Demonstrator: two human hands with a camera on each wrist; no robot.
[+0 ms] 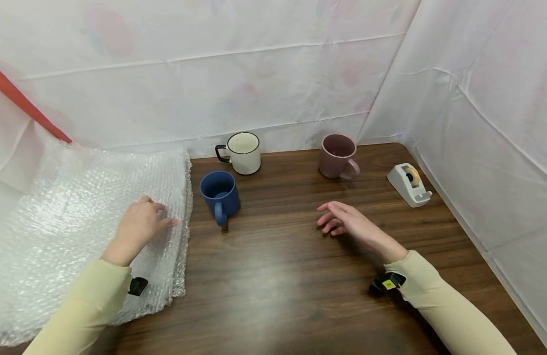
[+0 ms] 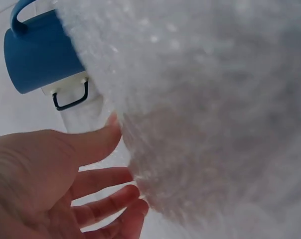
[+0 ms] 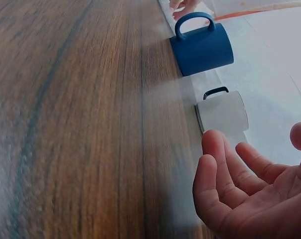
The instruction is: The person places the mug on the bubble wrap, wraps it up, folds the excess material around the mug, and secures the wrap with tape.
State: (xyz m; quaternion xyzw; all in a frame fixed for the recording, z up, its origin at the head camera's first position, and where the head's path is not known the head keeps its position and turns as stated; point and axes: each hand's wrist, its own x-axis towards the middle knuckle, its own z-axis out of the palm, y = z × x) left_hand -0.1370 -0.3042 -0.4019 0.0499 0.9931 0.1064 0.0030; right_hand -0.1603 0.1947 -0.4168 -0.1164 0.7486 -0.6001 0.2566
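My left hand (image 1: 140, 228) is over the stack of bubble wrap (image 1: 78, 197) on the left, near its right edge. In the left wrist view, thumb and loosely bent fingers stand apart, their tips right at the wrap (image 2: 200, 124). Just right of the wrap stands a blue mug (image 1: 221, 193), handle toward me. Behind it is a white mug (image 1: 246, 160) with a black rim and black handle. Over the table right of centre, my right hand (image 1: 350, 224) holds nothing, its fingers loosely bent. The mauve mug (image 1: 333, 165) stands beyond that hand.
A white tape dispenser (image 1: 408, 185) with yellowish tape sits at the right side of the brown wooden table (image 1: 264, 276). White cloth (image 1: 255, 74) hangs behind and along the right side. A red strip (image 1: 26, 106) slants down at the far left.
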